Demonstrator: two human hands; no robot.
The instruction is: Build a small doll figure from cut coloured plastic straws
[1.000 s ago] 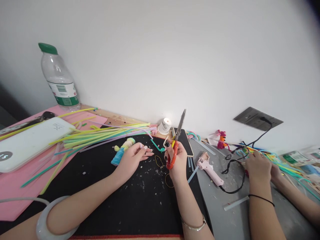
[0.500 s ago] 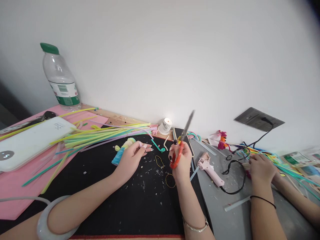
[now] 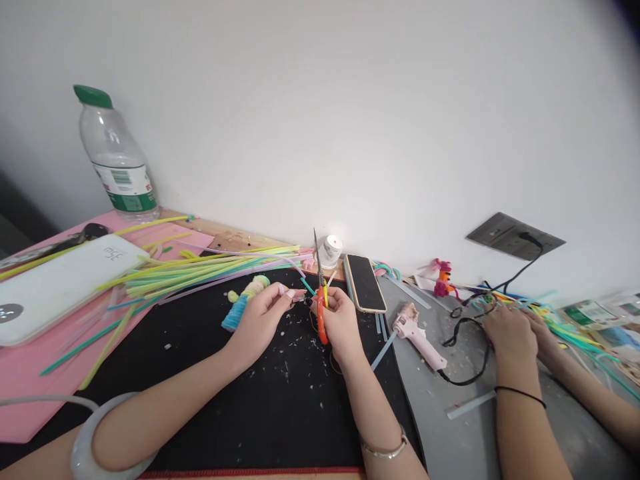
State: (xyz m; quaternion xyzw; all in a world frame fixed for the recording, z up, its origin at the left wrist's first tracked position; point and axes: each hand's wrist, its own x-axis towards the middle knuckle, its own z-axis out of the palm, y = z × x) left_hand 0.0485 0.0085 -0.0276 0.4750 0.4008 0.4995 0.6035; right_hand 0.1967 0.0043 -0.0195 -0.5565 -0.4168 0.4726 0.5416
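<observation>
My left hand [image 3: 260,320] is closed in a pinch above the black mat [image 3: 270,420]; whatever its fingertips hold is too small to name. Beside it on the mat lies a fuzzy blue, cream and yellow piece [image 3: 239,311], partly hidden by the hand. My right hand [image 3: 344,327] grips orange-handled scissors [image 3: 321,319], whose blades point up and away from me. The fingertips of both hands are close together. White scraps are scattered on the mat below them.
Pipe cleaners [image 3: 200,275] lie in a bunch at the left, near a white power bank [image 3: 65,283] and a bottle [image 3: 117,167]. A phone [image 3: 367,283], a white cup [image 3: 331,251] and a glue gun [image 3: 417,340] stand right of centre. Another person's hands [image 3: 513,333] work further right.
My right hand has moved left with the scissors, bringing them close to my left fingertips and uncovering the phone. My left hand stays nearly in place. The other person's hands have shifted slightly.
</observation>
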